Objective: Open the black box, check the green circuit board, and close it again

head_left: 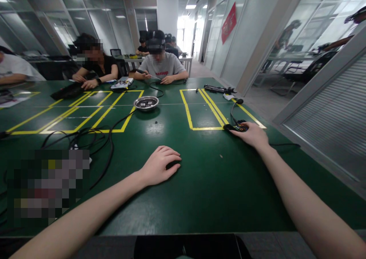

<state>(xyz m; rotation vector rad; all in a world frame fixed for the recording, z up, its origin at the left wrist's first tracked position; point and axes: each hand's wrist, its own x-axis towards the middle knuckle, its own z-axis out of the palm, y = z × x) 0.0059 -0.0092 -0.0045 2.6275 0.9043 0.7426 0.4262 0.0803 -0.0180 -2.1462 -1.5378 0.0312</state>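
Count on the green tabletop (200, 198): one black device (228, 128), at my right hand (254, 135); one round-headed black piece (239, 101), joined to it by one short curved lead (233, 112); one dark elongated item (219, 89) beyond, with one small white scrap (228, 96) just beside it; one metal bowl (138, 105), holding several small metal pieces that I cannot number. One tangle of black cable (110, 144) lies to my left, beside one item blurred out. Two people sit across from me; a third shows in part at the far left.

The black device lies at the near edge of the yellow tape outlines (207, 128) on the right, partly covered by my hand.

Pose, right: arm reaching forward from the lower right corner and angled inward, wrist bent to the left, thumb along the near side of the device. The other fingers are largely hidden, so I cannot tell how firmly they close on it.

Pose, left: forearm slanting in from the lower left, left hand (160, 165) low over the tabletop, back upward, fingers loosely curved, a gap between thumb and forefinger, nothing held.
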